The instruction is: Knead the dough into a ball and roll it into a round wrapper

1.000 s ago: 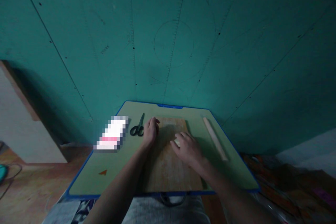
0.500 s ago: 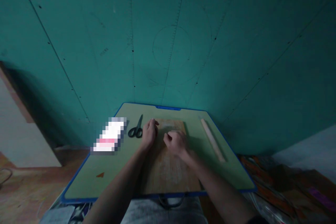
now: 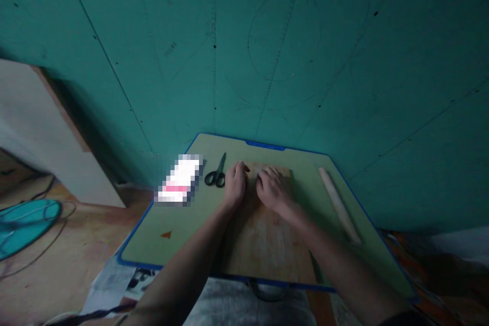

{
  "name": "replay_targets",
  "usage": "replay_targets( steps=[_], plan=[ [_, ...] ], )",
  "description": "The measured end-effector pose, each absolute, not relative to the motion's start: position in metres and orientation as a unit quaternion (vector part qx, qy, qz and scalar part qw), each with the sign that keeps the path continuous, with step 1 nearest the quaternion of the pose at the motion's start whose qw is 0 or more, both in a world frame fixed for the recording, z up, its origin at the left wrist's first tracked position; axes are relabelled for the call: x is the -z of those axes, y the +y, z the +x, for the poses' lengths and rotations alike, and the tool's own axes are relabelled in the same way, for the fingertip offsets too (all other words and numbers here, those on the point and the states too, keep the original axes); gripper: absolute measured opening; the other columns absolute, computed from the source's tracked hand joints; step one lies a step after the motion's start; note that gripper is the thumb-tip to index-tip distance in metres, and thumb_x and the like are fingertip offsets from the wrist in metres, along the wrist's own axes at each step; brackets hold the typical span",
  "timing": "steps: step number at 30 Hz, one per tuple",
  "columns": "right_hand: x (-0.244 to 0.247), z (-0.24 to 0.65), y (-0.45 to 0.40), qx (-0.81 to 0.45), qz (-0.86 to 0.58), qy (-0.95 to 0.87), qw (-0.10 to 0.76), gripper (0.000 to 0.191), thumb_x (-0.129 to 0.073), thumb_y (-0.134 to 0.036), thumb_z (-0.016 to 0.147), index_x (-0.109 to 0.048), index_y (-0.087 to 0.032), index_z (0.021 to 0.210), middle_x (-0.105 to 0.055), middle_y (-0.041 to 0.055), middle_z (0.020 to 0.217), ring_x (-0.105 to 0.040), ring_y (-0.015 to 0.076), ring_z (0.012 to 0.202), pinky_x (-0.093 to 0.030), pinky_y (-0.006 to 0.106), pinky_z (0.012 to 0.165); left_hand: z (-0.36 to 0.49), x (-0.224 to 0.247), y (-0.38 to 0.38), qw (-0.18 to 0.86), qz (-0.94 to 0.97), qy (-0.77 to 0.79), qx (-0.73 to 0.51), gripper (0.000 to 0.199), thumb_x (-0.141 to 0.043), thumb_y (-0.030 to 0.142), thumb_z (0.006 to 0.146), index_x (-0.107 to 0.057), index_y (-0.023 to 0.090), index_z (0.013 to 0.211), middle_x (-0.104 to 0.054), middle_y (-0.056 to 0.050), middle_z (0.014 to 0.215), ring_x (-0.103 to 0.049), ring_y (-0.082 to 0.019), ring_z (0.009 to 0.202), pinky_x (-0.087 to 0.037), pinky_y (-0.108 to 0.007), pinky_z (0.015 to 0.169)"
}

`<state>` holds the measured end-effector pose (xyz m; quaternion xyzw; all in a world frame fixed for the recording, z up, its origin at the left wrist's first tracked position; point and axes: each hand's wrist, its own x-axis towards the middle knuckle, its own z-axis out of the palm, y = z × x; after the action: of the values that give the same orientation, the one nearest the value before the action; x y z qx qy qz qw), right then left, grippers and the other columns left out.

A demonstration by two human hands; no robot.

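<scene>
My left hand (image 3: 236,183) rests on its side at the upper left of a wooden board (image 3: 267,244), fingers curled inward; what it holds, if anything, is hidden. Just right of it, my right hand (image 3: 273,188) is bent over the board with its fingers curled down, and nothing can be made out under them. Black-handled scissors (image 3: 217,175) lie beside my left hand, blades pointing away. A pale wooden rolling pin (image 3: 340,206) lies to the right of the board.
The green tabletop (image 3: 183,224) has a blue rim. A blurred-out bright phone-like object (image 3: 179,180) and a small orange triangle (image 3: 166,235) lie at its left. Behind stands a green wall (image 3: 191,76); a white panel (image 3: 64,132) leans at the left.
The view has swung left, so the table sits further right and higher. My right hand has moved forward on the board, its fingers now bent downward.
</scene>
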<state>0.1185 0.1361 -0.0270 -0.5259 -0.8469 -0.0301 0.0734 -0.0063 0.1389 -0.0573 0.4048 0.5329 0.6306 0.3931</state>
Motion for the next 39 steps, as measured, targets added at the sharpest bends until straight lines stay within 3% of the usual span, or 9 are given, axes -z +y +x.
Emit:
replay_targets(
  steps=[9, 16, 21, 28, 32, 34, 37, 39],
  plan=[
    [0.036, 0.118, 0.163, -0.049, -0.581, -0.812, 0.032, 0.025, -0.041, -0.026, 0.095, -0.056, -0.02, 0.114, -0.059, 0.0125, 0.122, -0.052, 0.0267, 0.115, -0.037, 0.038, 0.094, -0.005, 0.057, 0.138, 0.415, 0.401, 0.535, -0.617, 0.029, -0.042, 0.034, 0.09, -0.053, 0.02, 0.066, -0.039, 0.008, 0.044, -0.037, -0.01, 0.04, -0.029, -0.021, 0.043],
    [0.04, 0.117, 0.179, -0.111, -0.565, -0.817, 0.036, 0.052, -0.042, -0.033, 0.094, -0.044, -0.016, 0.142, -0.048, 0.0159, 0.148, -0.042, 0.0294, 0.136, -0.031, 0.043, 0.108, -0.005, 0.054, 0.135, 0.415, 0.397, 0.531, -0.623, 0.029, -0.042, 0.033, 0.09, -0.053, 0.02, 0.067, -0.04, 0.007, 0.043, -0.038, -0.01, 0.039, -0.031, -0.021, 0.043],
    [0.037, 0.114, 0.185, -0.096, -0.587, -0.802, 0.047, 0.04, -0.046, -0.034, 0.094, -0.054, -0.019, 0.131, -0.059, 0.0139, 0.135, -0.053, 0.0288, 0.124, -0.038, 0.041, 0.098, -0.007, 0.055, 0.136, 0.413, 0.407, 0.527, -0.621, 0.028, -0.041, 0.035, 0.09, -0.053, 0.021, 0.068, -0.04, 0.007, 0.043, -0.037, -0.01, 0.038, -0.032, -0.022, 0.043],
    [0.038, 0.111, 0.192, -0.07, -0.6, -0.794, 0.069, 0.026, -0.049, -0.032, 0.093, -0.059, -0.02, 0.114, -0.064, 0.0121, 0.123, -0.057, 0.0269, 0.114, -0.038, 0.038, 0.091, -0.002, 0.057, 0.136, 0.411, 0.404, 0.529, -0.623, 0.027, -0.041, 0.038, 0.087, -0.052, 0.021, 0.07, -0.04, 0.007, 0.044, -0.039, -0.011, 0.039, -0.033, -0.021, 0.043],
    [0.04, 0.112, 0.193, -0.07, -0.595, -0.796, 0.085, 0.025, -0.046, -0.029, 0.094, -0.059, -0.019, 0.112, -0.066, 0.0115, 0.119, -0.058, 0.0261, 0.111, -0.038, 0.036, 0.09, -0.021, 0.043, 0.141, 0.403, 0.409, 0.536, -0.619, 0.019, -0.041, 0.031, 0.081, -0.056, 0.02, 0.082, -0.05, 0.005, 0.051, -0.045, -0.013, 0.041, -0.034, -0.022, 0.041],
    [0.042, 0.112, 0.193, -0.069, -0.592, -0.798, 0.091, 0.025, -0.046, -0.029, 0.093, -0.06, -0.019, 0.112, -0.067, 0.0112, 0.118, -0.059, 0.0257, 0.11, -0.037, 0.035, 0.09, -0.053, 0.03, 0.144, 0.377, 0.432, 0.549, -0.608, 0.025, -0.043, 0.025, 0.076, -0.061, 0.019, 0.091, -0.06, 0.001, 0.062, -0.052, -0.014, 0.046, -0.037, -0.023, 0.044],
    [0.045, 0.112, 0.193, -0.067, -0.595, -0.794, 0.102, 0.025, -0.046, -0.028, 0.093, -0.06, -0.018, 0.112, -0.068, 0.0114, 0.116, -0.06, 0.025, 0.108, -0.037, 0.034, 0.089, -0.123, 0.013, 0.147, 0.163, 0.526, 0.662, -0.508, 0.036, -0.042, 0.016, 0.073, -0.07, 0.018, 0.095, -0.071, -0.007, 0.086, -0.066, -0.019, 0.073, -0.048, -0.027, 0.062],
    [0.045, 0.112, 0.193, -0.069, -0.596, -0.792, 0.111, 0.024, -0.046, -0.028, 0.093, -0.062, -0.019, 0.108, -0.069, 0.0113, 0.113, -0.061, 0.0244, 0.106, -0.038, 0.033, 0.087, -0.166, 0.01, 0.147, 0.043, 0.546, 0.753, -0.365, 0.046, -0.041, 0.012, 0.074, -0.072, 0.02, 0.107, -0.072, -0.01, 0.104, -0.068, -0.023, 0.091, -0.051, -0.031, 0.074]
  ],
)
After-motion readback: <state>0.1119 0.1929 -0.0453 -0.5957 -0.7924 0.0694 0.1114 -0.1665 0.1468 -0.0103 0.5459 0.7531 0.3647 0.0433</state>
